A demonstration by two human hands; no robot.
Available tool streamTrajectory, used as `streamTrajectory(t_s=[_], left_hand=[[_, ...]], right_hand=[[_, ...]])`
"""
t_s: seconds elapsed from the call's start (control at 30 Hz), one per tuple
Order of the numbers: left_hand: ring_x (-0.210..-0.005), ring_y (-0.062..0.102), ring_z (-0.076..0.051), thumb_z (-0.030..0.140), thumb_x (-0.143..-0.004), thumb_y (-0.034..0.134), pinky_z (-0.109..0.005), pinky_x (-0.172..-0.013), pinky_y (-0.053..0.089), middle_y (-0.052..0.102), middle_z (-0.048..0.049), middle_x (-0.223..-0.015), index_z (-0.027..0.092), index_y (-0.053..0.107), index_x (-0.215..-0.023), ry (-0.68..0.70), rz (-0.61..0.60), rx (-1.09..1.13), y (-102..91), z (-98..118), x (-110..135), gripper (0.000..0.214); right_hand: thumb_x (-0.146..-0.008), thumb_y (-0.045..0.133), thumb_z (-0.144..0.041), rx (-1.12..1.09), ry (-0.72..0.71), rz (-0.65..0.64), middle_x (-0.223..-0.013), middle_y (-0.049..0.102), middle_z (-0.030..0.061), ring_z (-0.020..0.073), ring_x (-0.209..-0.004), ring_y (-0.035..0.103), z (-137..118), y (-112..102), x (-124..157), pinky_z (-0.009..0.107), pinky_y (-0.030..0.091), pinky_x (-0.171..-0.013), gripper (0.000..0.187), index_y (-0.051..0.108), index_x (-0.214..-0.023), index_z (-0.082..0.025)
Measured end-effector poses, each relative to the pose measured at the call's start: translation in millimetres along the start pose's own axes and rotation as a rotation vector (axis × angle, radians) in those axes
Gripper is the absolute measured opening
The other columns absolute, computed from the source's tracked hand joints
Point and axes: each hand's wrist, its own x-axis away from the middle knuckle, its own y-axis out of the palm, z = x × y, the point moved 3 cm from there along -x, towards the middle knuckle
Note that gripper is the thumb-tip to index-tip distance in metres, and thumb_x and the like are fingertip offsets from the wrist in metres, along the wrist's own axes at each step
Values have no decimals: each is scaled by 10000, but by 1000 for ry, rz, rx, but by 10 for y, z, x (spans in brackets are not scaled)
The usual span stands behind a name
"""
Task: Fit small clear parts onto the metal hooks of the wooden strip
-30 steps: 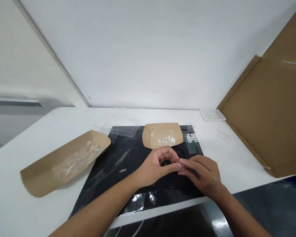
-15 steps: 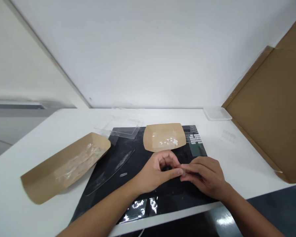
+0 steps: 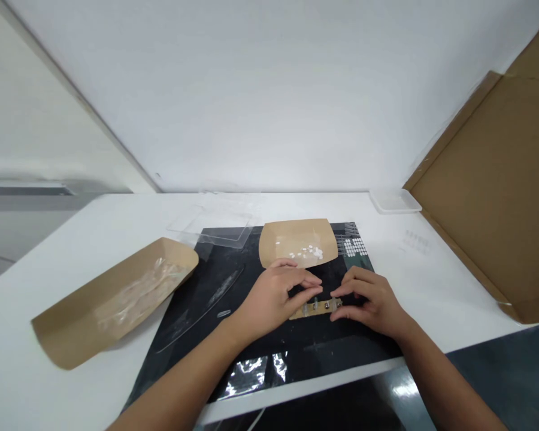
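The hands have parted, baring the tan strip (image 3: 321, 309) on the black mat (image 3: 291, 353). The left hand (image 3: 272, 294) leaves a narrow fingertip gap; the right hand (image 3: 376, 298) straddles a clear piece (image 3: 334, 304), grip unclear from here. Best steady the strip.

A tan strip (image 3: 317, 309) of matt, cardboard-like material carries shiny metallic beads (image 3: 327, 305) and clear, plastic-looking pieces (image 3: 305, 310) on a black mat (image 3: 309, 350), its slick surface throwing back bright glare toward the near edge. The white tabletop (image 3: 435, 287) beneath is smooth with a soft sheen. At left, a matt brown paperboard tray (image 3: 81, 293) holds crinkled, glossy clear plastic (image 3: 139, 287); a far tray (image 3: 269, 236) of like finish holds smooth white bits (image 3: 313, 252). Smooth transparent sheets (image 3: 233, 236) lie far left, a milky plastic container (image 3: 395, 202) far right, dull brown cardboard (image 3: 485, 197) at right.
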Motion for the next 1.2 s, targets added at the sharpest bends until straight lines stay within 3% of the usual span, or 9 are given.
streamTrajectory(t_s=[0.13,0.3,0.73,1.2], left_hand=[[-841,773,-175,295,-1041,651,-447,-1081,474,841,-6,-967,223,772,-1119,114,-49,-113,19,-16,6,161],[-928,776,-189,252,-1042,625,-436,-1071,479,834,-33,-1068,221,767,-1105,169,-90,-147,41,32,8,159],[-885,748,-210,246,-1019,628,-430,-1023,502,821,-34,-973,219,772,-995,71,-166,-129,73,7,1,148],[-949,742,-225,243,-1016,642,-413,-963,514,816,-35,-993,219,765,-1046,78,-162,-125,96,10,10,128]], right_hand=[[-836,873,-508,53,16,-39,-936,684,16,158,-815,667,27,35,-7,297,546,-702,340,803,-1071,-273],[-844,867,-510,60,55,-69,-960,687,20,164,-841,677,33,46,-4,302,558,-728,333,808,-1074,-277],[-897,829,-481,82,82,-96,-972,673,28,178,-852,671,-2,26,-33,317,566,-723,307,801,-1150,-309],[-898,832,-465,87,89,-104,-984,677,29,177,-853,673,-2,35,-44,313,556,-725,284,800,-1131,-307]])
